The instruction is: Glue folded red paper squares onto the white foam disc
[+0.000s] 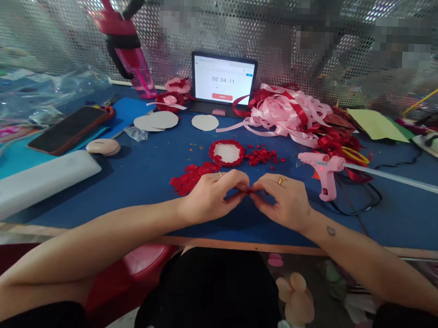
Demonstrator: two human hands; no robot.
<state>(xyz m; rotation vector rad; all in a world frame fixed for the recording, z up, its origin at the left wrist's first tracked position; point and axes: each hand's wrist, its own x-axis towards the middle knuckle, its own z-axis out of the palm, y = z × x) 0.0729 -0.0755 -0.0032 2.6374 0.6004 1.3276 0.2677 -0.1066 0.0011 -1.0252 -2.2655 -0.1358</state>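
Observation:
My left hand point(215, 194) and my right hand point(285, 198) meet fingertip to fingertip above the blue table. Both pinch one small red piece point(249, 190), mostly hidden by the fingers; it looks like the loose red squares nearby. Those flat red squares point(192, 178) lie in a pile just beyond and left of my left hand. Behind my hands rests a white disc point(226, 153) with a crumpled red border point(211, 151) round its rim. To its right is a heap of small folded red pieces point(262, 156).
A pink glue gun point(323, 171) with a long clear stick lies at right. Farther back are tangled pink ribbons point(290, 111), a tablet point(223, 79) showing a timer, and plain white discs point(205, 122). At left are a phone point(71, 128), a white oblong device point(44, 183) and a pink bottle point(131, 58).

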